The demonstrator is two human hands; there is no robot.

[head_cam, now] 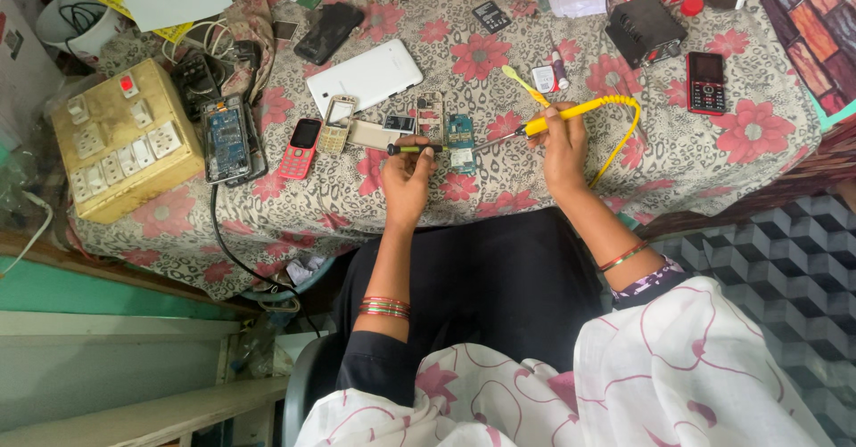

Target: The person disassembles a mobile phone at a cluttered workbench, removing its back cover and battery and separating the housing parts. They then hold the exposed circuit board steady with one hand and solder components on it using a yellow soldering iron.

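Head view: my right hand (pixel 562 144) grips the yellow soldering iron (pixel 571 113), tip at the phone circuit board (pixel 460 137) on the table; my left hand (pixel 408 166) pinches a small screwdriver (pixel 415 148). Keep the tip steady.

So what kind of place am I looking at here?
Most likely a small mobile phone repair bench. The right hand holds a yellow-handled soldering iron over a bare phone circuit board, with an opened blue phone and a yellow switch-and-socket box on the floral cloth.

Bare floral cloth (pixel 499 184) lies open before both hands, while opened phone circuit boards (pixel 446 135) and a coiled yellow cord (pixel 624 135) crowd beyond.
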